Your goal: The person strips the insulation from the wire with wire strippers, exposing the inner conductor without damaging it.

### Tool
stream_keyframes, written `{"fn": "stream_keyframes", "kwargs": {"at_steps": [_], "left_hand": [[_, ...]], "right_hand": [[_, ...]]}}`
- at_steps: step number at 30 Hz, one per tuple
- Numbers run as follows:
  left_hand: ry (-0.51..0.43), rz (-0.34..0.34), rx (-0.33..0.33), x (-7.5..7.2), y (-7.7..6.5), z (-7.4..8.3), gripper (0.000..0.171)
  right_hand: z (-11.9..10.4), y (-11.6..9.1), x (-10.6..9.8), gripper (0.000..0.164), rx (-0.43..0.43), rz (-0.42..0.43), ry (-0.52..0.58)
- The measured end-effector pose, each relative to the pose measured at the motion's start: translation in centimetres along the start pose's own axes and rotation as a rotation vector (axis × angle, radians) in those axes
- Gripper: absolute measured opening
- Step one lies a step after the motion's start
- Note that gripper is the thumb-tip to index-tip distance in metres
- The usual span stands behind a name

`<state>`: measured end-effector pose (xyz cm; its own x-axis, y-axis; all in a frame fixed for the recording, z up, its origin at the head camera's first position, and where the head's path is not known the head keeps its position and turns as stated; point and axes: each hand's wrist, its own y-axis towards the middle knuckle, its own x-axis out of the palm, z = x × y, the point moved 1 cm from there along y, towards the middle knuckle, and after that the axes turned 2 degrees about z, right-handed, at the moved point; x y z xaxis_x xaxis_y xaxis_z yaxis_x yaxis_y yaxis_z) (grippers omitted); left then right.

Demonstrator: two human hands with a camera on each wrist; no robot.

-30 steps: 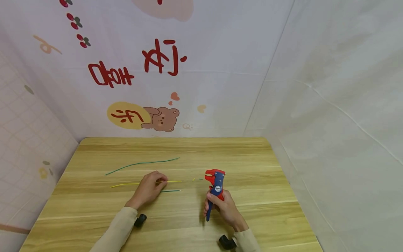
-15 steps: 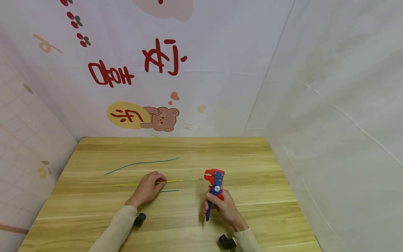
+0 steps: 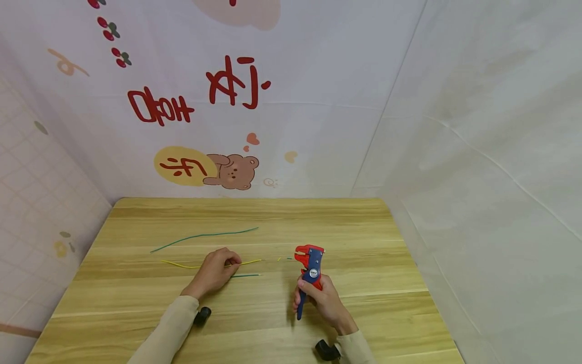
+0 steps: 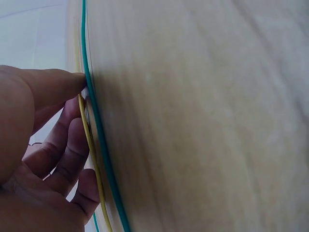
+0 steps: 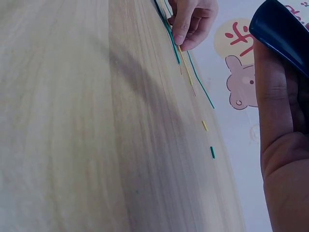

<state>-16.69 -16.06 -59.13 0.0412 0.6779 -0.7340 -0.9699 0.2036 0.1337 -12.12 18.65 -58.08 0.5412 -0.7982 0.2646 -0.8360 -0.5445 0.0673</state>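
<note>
Thumb and fingertips of my left hand (image 3: pixel 215 270) pinch a yellow wire (image 3: pixel 251 262) low over the table. Its far end in the right wrist view shows a short bare copper tip. Just nearer to me lies a green wire (image 3: pixel 245 275), also bare at its right tip; the left hand hides part of it in the head view. My right hand (image 3: pixel 327 301) grips a blue and red wire stripper (image 3: pixel 314 259) by its handles, red jaws facing left and apart. Only a dark handle (image 5: pixel 280 34) of it shows in the right wrist view.
Another green wire (image 3: pixel 204 235) lies farther back on the wooden table (image 3: pixel 273 313). Between the yellow wire and the stripper are a short yellow scrap (image 5: pixel 204 125) and a short green scrap (image 5: pixel 212 152) of insulation. Printed cloth walls (image 3: pixel 309 126) stand behind and at both sides.
The yellow wire has turned and bowed a little: its left end has swung away from me and its right tip has shifted slightly left. Both hands stay nearly in place.
</note>
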Motion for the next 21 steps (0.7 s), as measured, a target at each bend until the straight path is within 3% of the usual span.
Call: {"fn": "stream_keyframes", "kwargs": {"at_steps": [21], "left_hand": [[-0.010,-0.027,-0.021,-0.28,-0.04,0.18,0.011]], "right_hand": [[0.26,-0.47,-0.25,0.022,-0.003,0.010,-0.006]]}}
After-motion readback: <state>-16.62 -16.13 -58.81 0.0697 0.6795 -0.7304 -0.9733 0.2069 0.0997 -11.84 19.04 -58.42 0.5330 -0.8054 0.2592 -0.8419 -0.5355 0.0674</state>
